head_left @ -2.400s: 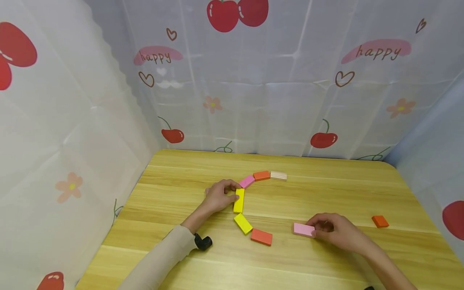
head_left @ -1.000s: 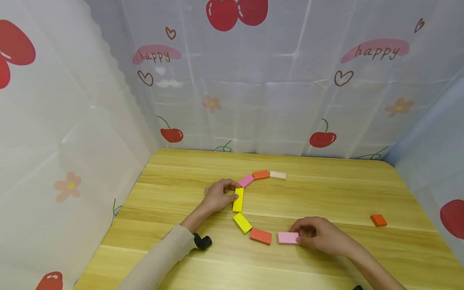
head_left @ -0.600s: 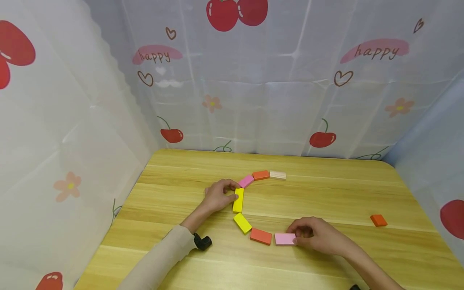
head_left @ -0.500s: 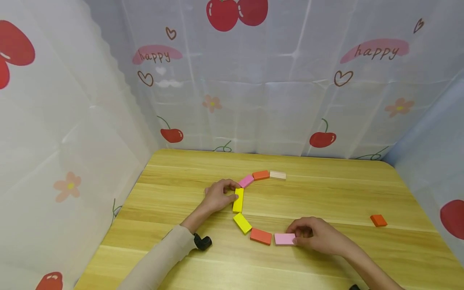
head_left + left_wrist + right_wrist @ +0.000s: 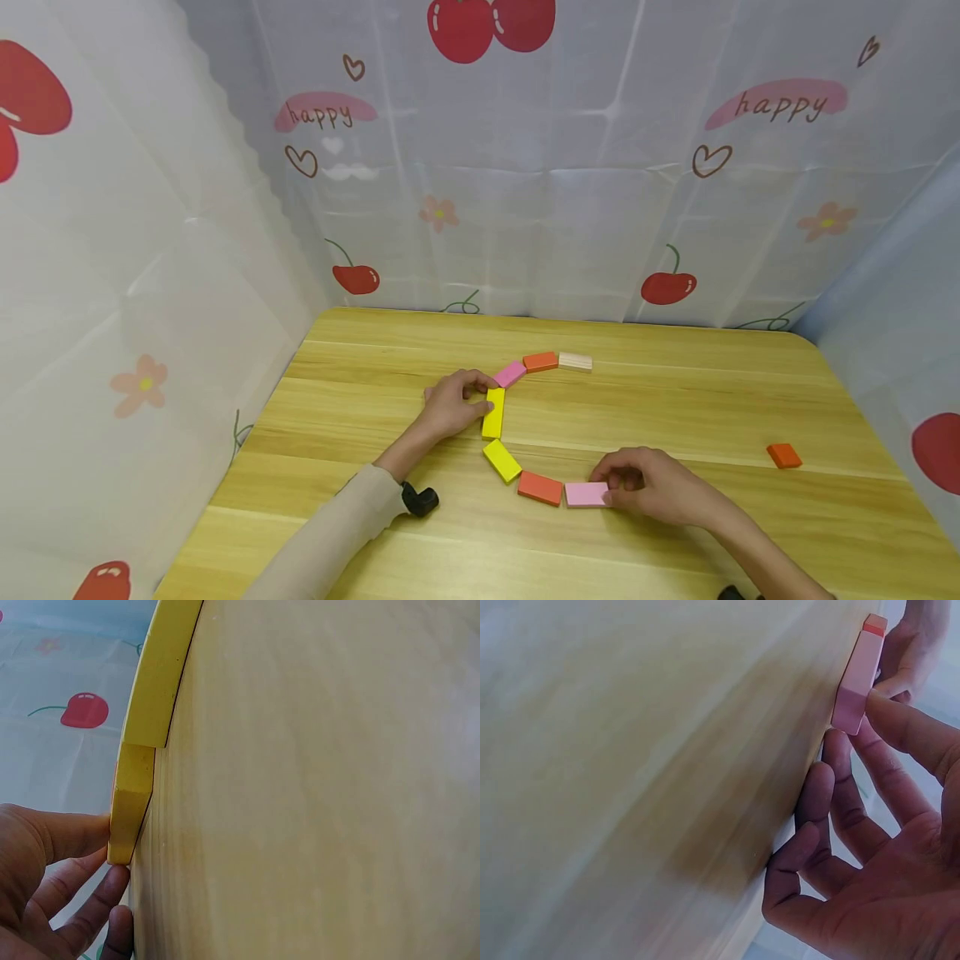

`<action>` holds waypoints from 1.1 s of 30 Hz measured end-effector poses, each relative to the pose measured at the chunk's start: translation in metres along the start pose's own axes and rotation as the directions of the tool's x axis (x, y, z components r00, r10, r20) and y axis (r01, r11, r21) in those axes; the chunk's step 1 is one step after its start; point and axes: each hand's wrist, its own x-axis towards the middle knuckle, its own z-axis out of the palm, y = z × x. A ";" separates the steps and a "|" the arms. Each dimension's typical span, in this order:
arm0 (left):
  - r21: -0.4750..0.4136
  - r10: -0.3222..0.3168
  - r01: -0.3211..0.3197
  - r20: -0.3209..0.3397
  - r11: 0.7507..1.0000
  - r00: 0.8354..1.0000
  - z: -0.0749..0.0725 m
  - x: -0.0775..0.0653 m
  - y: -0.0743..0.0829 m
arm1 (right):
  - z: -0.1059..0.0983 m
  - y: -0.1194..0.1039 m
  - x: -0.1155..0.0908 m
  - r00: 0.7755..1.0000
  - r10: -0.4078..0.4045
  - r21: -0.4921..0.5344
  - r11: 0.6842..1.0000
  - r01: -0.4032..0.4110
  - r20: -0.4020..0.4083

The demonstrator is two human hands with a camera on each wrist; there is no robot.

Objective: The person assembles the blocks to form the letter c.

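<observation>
Flat wooden blocks lie end to end in a curve. My left hand [image 5: 452,406] pinches the upper yellow block [image 5: 492,418] at its far end; in the left wrist view the thumb touches that yellow block [image 5: 132,817]. Below it come a second yellow block [image 5: 502,462] and a red block [image 5: 540,488]. Just right of the red one, a thin gap apart, lies a light pink block [image 5: 583,495]. My right hand [image 5: 663,486] pinches its right end between thumb and fingers. The right wrist view shows the pink block [image 5: 857,682] flat on the wood.
Above the left hand the curve continues with a pink block [image 5: 511,373], an orange block [image 5: 541,362] and a plain wood block [image 5: 575,362]. Another orange block [image 5: 784,456] lies apart at the right. Behind the left hand a pinkish piece [image 5: 428,393] barely shows. Printed curtains surround the table [image 5: 712,375].
My right hand has slid the light pink block left and slightly nearer, up beside the red block. In the last half second it moved only a little. The left hand stays put.
</observation>
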 end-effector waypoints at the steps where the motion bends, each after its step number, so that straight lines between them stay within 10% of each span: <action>1: 0.001 0.000 0.000 0.000 1.000 1.000 0.000 0.000 0.000 | 0.000 0.000 0.000 1.000 -0.002 -0.001 1.000 0.002 -0.001; 33: -0.003 -0.013 0.013 0.007 1.000 1.000 -0.001 0.000 0.003 | -0.032 0.022 -0.025 0.986 0.131 -0.008 0.991 -0.133 -0.107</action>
